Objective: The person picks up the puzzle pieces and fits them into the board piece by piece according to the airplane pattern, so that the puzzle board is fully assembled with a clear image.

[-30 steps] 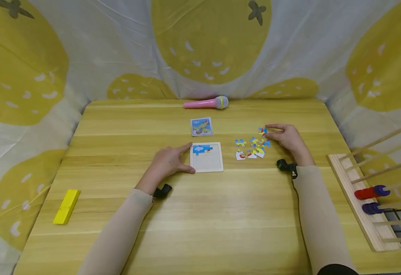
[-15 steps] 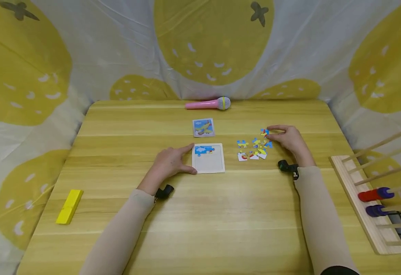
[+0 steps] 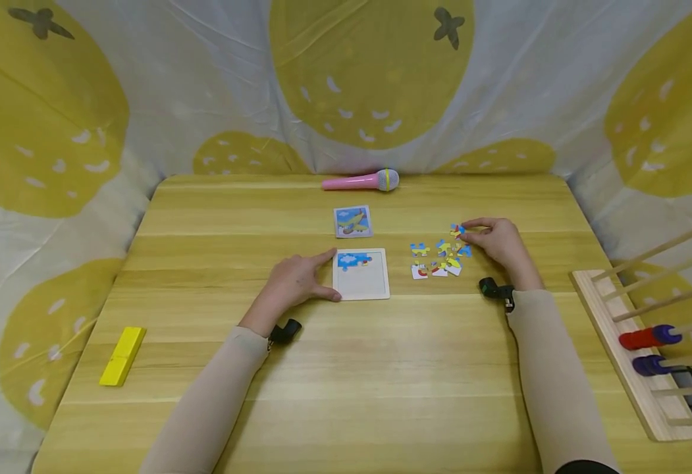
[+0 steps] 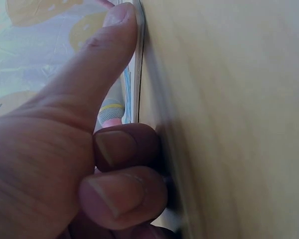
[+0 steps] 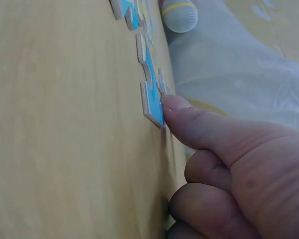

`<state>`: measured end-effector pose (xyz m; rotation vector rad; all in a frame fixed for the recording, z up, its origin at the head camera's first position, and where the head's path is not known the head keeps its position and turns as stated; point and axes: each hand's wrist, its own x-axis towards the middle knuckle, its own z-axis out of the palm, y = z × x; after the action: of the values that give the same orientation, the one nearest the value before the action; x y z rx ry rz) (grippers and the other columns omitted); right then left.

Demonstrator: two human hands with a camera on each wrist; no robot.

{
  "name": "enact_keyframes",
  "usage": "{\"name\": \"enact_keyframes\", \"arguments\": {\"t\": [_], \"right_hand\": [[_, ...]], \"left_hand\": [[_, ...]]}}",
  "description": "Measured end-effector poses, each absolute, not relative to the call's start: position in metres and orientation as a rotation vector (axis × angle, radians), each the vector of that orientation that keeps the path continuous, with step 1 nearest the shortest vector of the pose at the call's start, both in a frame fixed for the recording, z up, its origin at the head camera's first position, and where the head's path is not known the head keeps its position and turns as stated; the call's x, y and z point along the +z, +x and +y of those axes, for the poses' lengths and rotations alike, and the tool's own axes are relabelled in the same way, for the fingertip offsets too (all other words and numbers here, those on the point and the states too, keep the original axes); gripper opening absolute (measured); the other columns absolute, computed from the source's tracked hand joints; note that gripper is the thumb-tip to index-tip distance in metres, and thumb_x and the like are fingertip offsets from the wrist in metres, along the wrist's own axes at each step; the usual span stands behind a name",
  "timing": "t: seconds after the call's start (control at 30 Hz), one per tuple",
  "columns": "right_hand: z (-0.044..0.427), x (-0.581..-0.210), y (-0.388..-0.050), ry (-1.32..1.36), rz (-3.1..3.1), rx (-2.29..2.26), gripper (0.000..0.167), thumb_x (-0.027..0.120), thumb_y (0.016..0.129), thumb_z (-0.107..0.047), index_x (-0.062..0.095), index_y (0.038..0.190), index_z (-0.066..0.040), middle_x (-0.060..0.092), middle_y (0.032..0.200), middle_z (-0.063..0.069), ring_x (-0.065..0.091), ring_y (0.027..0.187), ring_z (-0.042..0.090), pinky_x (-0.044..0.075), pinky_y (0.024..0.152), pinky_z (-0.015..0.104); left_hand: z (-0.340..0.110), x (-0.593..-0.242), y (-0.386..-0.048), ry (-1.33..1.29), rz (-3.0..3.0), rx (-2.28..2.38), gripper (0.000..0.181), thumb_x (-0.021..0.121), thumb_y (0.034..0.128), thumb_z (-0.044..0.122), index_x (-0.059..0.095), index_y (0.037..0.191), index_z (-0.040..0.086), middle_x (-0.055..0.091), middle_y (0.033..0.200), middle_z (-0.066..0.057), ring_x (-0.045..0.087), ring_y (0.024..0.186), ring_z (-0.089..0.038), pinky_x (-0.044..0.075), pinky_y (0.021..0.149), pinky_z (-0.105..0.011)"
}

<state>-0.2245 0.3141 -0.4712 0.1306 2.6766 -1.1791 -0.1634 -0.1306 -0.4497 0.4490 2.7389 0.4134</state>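
My left hand (image 3: 292, 284) rests at the left edge of a white square puzzle tray (image 3: 360, 283), thumb at the near corner and forefinger at the far one. In the left wrist view the thumb lies along the tray's edge. Joined blue pieces (image 3: 351, 260) fill part of the tray's top. My right hand (image 3: 500, 243) pinches a puzzle piece (image 3: 456, 230), red, yellow and blue, between thumb and forefinger, at the far side of several loose puzzle pieces (image 3: 420, 250). A blue piece (image 5: 152, 97) shows beside the thumb in the right wrist view, where the forefinger is hidden.
Behind the tray lies a plane picture card (image 3: 353, 222), with a pink microphone (image 3: 351, 182) at the table's back edge. Yellow blocks (image 3: 123, 356) lie at the left. A wooden rack with pegs and rings (image 3: 618, 349) stands along the right edge. Patterned cloth (image 3: 369, 79) surrounds the table.
The whole head view has shifted slightly right and down. Both hands stay nearly in place, the left at the tray and the right at the same puzzle piece.
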Motion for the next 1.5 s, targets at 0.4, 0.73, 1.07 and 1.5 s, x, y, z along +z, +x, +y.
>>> {"name": "enact_keyframes", "arguments": {"t": [0.4, 0.73, 1.07, 1.5], "right_hand": [[0.312, -0.475, -0.221, -0.013, 2.811, -1.165, 0.046, 0.073, 0.101, -0.041, 0.073, 0.132, -0.007, 0.039, 0.059, -0.006, 0.031, 0.051, 0.009, 0.029, 0.049, 0.028], [0.261, -0.45, -0.211, -0.183, 2.715, -1.266, 0.041, 0.074, 0.101, -0.038, 0.074, 0.13, -0.009, 0.031, 0.059, -0.008, 0.024, 0.053, 0.009, 0.027, 0.053, 0.03], [0.181, -0.454, -0.195, -0.455, 2.651, -1.082, 0.031, 0.074, 0.101, -0.032, 0.077, 0.124, -0.01, 0.035, 0.057, -0.008, 0.031, 0.048, 0.008, 0.029, 0.05, 0.025], [0.164, -0.459, -0.193, -0.548, 2.719, -0.903, 0.032, 0.078, 0.098, -0.029, 0.078, 0.123, -0.009, 0.042, 0.056, -0.006, 0.039, 0.049, 0.01, 0.031, 0.052, 0.025]], "left_hand": [[-0.131, -0.45, -0.162, 0.447, 2.735, 0.419, 0.108, 0.085, 0.0746, 0.071, 0.041, 0.165, 0.032, 0.071, 0.088, -0.013, 0.052, 0.073, -0.024, 0.045, 0.068, -0.036], [-0.132, -0.449, -0.162, 0.455, 2.75, 0.44, 0.108, 0.086, 0.0744, 0.07, 0.041, 0.165, 0.03, 0.064, 0.078, -0.009, 0.047, 0.07, -0.022, 0.04, 0.063, -0.034], [-0.123, -0.448, -0.161, 0.466, 2.761, 0.391, 0.107, 0.084, 0.0742, 0.072, 0.043, 0.164, 0.031, 0.074, 0.097, -0.015, 0.054, 0.074, -0.023, 0.043, 0.065, -0.035], [-0.118, -0.448, -0.163, 0.43, 2.663, 0.492, 0.108, 0.084, 0.0771, 0.067, 0.036, 0.167, 0.032, 0.063, 0.07, -0.006, 0.058, 0.043, -0.016, 0.046, 0.06, -0.033]]}}
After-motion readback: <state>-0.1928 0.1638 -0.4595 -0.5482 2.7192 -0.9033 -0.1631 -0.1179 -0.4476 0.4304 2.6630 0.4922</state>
